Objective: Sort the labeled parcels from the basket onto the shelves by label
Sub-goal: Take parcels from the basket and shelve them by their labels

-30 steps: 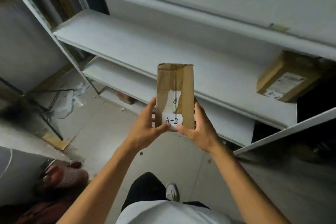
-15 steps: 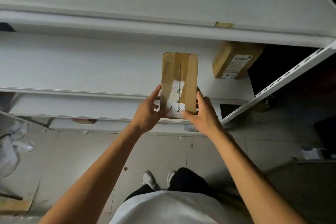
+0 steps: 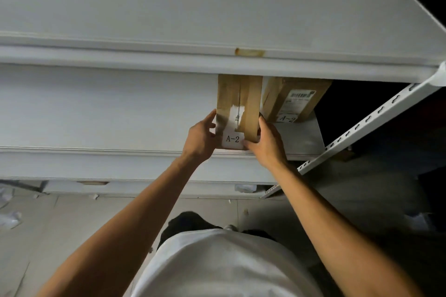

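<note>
Parcel marked A-2 being held at the second shelf

Cardboard parcel (image 3: 239, 106), long and narrow and taped along its top face, is being gripped at its near end by both hands. The left hand (image 3: 201, 138) is being curled against the parcel's left edge, with the thumb raised along that side. The right hand (image 3: 266, 143) is being wrapped round the right near corner, its thumb lying across the corner of the white label (image 3: 232, 138), on which "A-2" is being shown. The parcel's far end is being hidden under the front lip of the upper shelf (image 3: 169, 55). Its near end is being kept over the front part of the white shelf (image 3: 108, 108) below; whether it is resting on that board cannot be told.

Just beside it on the right, a second parcel (image 3: 295, 101) is being carried by the same shelf, with a barcode sticker on top and an "A-2" label at its near edge. A perforated white upright (image 3: 366, 123) is being seen at the right, and a strip of brown tape (image 3: 249, 52) on the upper shelf's lip.
</note>
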Tool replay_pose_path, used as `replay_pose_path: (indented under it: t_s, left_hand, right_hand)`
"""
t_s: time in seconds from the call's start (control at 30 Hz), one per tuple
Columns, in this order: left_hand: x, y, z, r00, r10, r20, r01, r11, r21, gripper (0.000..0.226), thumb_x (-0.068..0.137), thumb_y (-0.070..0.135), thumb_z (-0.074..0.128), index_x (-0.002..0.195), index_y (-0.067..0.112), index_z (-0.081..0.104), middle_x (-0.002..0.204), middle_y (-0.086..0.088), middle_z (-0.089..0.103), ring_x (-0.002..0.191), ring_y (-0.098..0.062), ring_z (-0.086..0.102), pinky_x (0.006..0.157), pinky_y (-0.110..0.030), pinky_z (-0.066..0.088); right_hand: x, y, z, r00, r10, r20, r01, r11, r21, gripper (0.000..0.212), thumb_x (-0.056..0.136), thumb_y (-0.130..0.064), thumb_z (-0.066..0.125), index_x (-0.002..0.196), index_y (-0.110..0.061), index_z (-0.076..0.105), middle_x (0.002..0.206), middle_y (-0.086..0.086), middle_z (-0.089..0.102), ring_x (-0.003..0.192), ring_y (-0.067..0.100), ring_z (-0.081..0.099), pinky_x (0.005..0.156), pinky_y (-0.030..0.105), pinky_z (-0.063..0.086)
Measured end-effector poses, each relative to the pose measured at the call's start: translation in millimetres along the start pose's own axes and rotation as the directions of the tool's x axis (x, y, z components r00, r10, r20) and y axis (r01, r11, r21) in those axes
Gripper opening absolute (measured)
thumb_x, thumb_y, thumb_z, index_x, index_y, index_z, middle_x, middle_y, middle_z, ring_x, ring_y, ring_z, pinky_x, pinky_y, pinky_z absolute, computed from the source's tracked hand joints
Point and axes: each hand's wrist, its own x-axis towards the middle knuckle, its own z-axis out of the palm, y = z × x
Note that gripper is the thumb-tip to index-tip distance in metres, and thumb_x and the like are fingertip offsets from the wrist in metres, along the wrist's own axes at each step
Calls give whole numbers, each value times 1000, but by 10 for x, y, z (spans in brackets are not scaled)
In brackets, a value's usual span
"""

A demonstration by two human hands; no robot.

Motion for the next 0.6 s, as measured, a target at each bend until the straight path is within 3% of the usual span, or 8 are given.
replay_pose_path:
  t_s: [0.1, 0.2, 0.3, 0.37, 0.5, 0.6]
  left_hand:
    - [165, 20, 82, 1000, -9, -13, 9, 1000, -10, 70, 89, 0, 63, 148, 29, 41, 123, -14, 64, 82, -22, 69, 74, -40, 62]
    - [294, -19, 144, 1000, 1, -23, -2, 1000, -28, 70, 85, -1, 68, 145, 27, 45, 116, -13, 65, 89, -28, 70, 78, -47, 60]
    - [420, -81, 196, 999, 26, -41, -29, 997, -70, 76, 79, -3, 72, 144, 25, 46, 110, -7, 67, 91, -28, 70, 81, -47, 59]
    - [496, -119, 233, 999, 26, -37, -30, 994, -104, 84, 78, -6, 71, 150, 24, 40, 119, -3, 66, 99, -25, 68, 90, -44, 57]
    - [607, -173, 327, 998, 55, 8, -54, 993, -104, 100, 76, -4, 76, 156, 26, 23, 122, 28, 51, 111, -14, 58, 96, -33, 51]
    - [666, -188, 427, 998, 59, 34, -54, 991, -122, 104, 77, -3, 77, 157, 25, 17, 139, 10, 50, 126, -20, 53, 100, -30, 45]
  right_hand:
    - [215, 91, 23, 999, -16, 31, 16, 1000, -1, 79, 80, -27, 82, 145, -25, 39, 132, 6, 58, 117, 24, 59, 95, 38, 54]
    - [362, 151, 73, 997, -26, 70, 25, 1000, 16, 85, 83, -22, 79, 152, -23, 30, 140, 9, 52, 125, 27, 54, 101, 45, 51]
    - [485, 187, 104, 998, -34, 51, 34, 999, 7, 91, 86, -23, 77, 158, -22, 21, 146, 13, 46, 128, 30, 52, 104, 47, 48]
    - [551, 205, 119, 998, -46, 34, 45, 999, 25, 91, 87, -22, 75, 158, -21, 18, 149, 13, 44, 128, 32, 53, 104, 48, 48]
    - [631, 231, 147, 996, -31, 81, 26, 998, 58, 100, 87, -22, 76, 160, -19, 7, 155, 15, 38, 137, 32, 43, 110, 48, 41]
    - [633, 266, 141, 997, -27, 74, 22, 998, 59, 108, 85, -29, 78, 160, -14, 2, 162, 15, 26, 145, 30, 33, 116, 42, 34]
